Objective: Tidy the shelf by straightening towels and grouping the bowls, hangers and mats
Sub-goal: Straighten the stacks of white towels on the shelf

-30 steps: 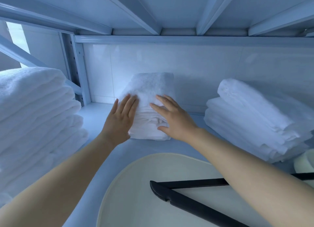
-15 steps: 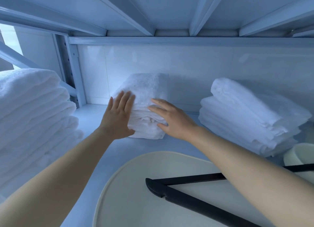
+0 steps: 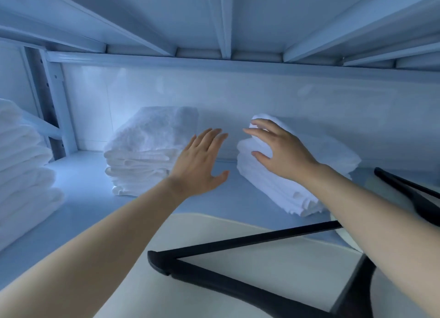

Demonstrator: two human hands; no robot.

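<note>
Now: right hand (image 3: 283, 151), fingers (image 3: 258, 133) spread, at skewed towel stack (image 3: 273, 191); left hand (image 3: 200, 165) open. Best: square edges from both sides.

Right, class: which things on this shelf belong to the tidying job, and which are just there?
Job: middle towel stack, right towel stack, left towel stack, cream mat, black hanger.
Just there: shelf post, back wall, overhead beams.
</note>
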